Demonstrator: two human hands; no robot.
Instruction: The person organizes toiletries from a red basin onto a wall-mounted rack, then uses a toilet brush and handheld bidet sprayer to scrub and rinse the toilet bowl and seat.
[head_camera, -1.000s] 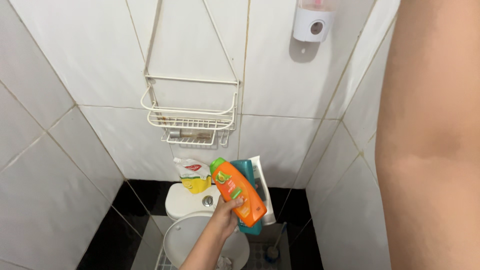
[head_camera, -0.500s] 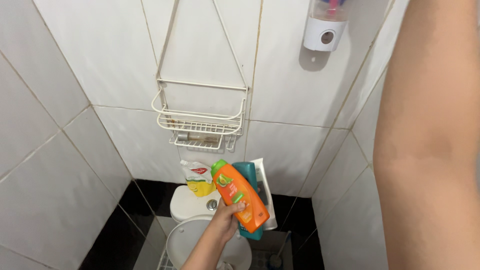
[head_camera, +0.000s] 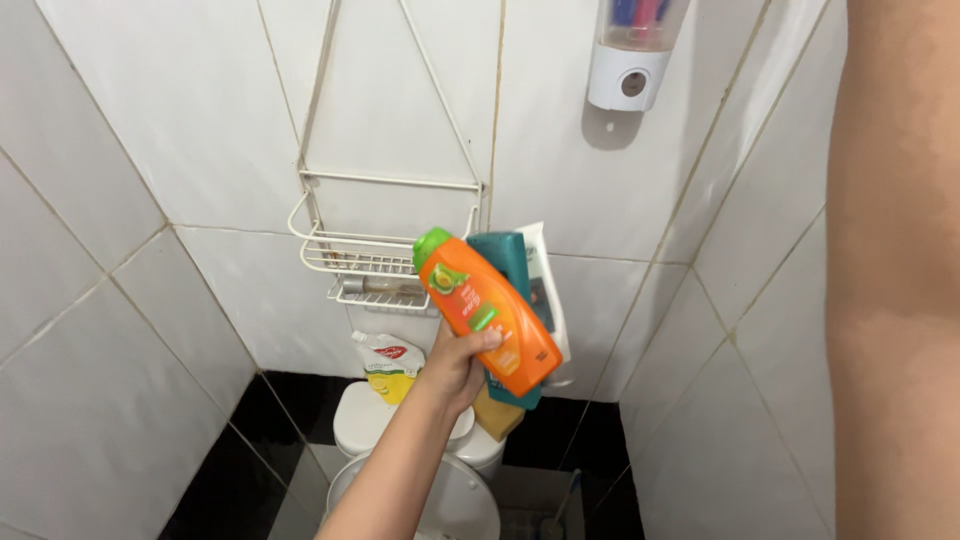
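**Left hand gripping three bottles near the wire rack**

My left hand (head_camera: 458, 365) is closed around a bundle of three containers, thumb across the front. Front one is an orange bottle (head_camera: 487, 312) w/ a green cap, tilted, cap up and to the left. Right behind it, touching, a teal bottle (head_camera: 503, 262); behind that a white tube (head_camera: 545, 285). Something tan peeks out under the hand, can't tell what it is.

Just left of the bottles, on the tiled wall, hangs a white wire rack (head_camera: 360, 255); the green cap sits right at its right edge. Below the hand: white toilet tank (head_camera: 357, 418) w/ a white-and-yellow refill pouch (head_camera: 387, 360) on it. Up and right of the hand, a white dispenser (head_camera: 625, 60) on the wall.

Right arm (head_camera: 895, 300) fills the right edge; its hand is out of frame.
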